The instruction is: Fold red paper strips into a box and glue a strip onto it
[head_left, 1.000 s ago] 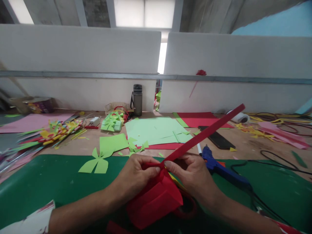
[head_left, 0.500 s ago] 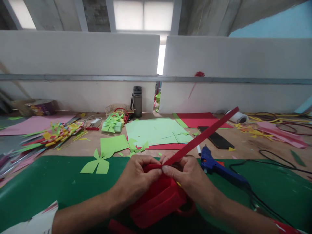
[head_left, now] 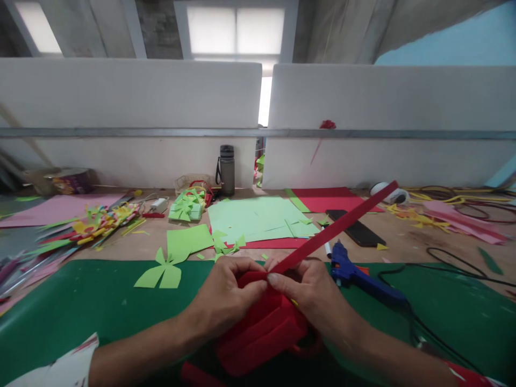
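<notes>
Both hands meet at the top edge of a red box-like paper piece [head_left: 262, 336] in the lower middle. My left hand [head_left: 231, 290] pinches its upper rim between thumb and fingers. With thumb and fingers pressed together, my right hand [head_left: 314, 290] grips a long red paper strip [head_left: 342, 223] where it meets that rim. The strip's free end rises up and to the right. A curved red loop shows low on the piece's right side, partly in shadow. Just right of my right hand lies a blue glue gun [head_left: 363, 277].
Under the hands spreads a green mat [head_left: 113, 306]. A light green bow-shaped cutout [head_left: 163, 271] rests on its left. Behind are pale green sheets [head_left: 258, 215], a black phone [head_left: 357, 228] and a grey bottle [head_left: 227, 169]. The glue gun's cord runs along the right.
The view has shifted very slightly. Both hands keep their pinch on the red paper, and the strip stays raised at nearly the same angle.
</notes>
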`<state>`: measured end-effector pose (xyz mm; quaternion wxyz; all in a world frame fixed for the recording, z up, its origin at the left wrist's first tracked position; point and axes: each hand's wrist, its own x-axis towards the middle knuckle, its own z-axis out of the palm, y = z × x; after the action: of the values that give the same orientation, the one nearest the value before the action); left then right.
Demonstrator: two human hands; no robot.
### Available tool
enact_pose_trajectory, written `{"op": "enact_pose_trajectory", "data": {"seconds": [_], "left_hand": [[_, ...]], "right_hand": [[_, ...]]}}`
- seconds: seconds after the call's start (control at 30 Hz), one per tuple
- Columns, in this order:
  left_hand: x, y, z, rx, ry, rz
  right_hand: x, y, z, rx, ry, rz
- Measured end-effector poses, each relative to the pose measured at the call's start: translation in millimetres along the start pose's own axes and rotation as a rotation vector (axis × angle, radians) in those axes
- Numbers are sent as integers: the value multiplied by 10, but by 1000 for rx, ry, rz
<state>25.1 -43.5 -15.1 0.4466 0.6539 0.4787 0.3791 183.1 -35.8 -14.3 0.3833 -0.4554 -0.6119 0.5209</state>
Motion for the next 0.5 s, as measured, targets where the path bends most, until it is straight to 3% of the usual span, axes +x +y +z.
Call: {"op": "enact_pose_trajectory", "data": {"seconds": [0.27, 0.5], "left_hand": [[3, -77, 6, 72, 38, 163], [-25, -58, 25, 93, 52, 195]], "right_hand": [[-29, -7, -9, -56, -4, -60], [-41, 11, 1, -80, 12, -53]]}}
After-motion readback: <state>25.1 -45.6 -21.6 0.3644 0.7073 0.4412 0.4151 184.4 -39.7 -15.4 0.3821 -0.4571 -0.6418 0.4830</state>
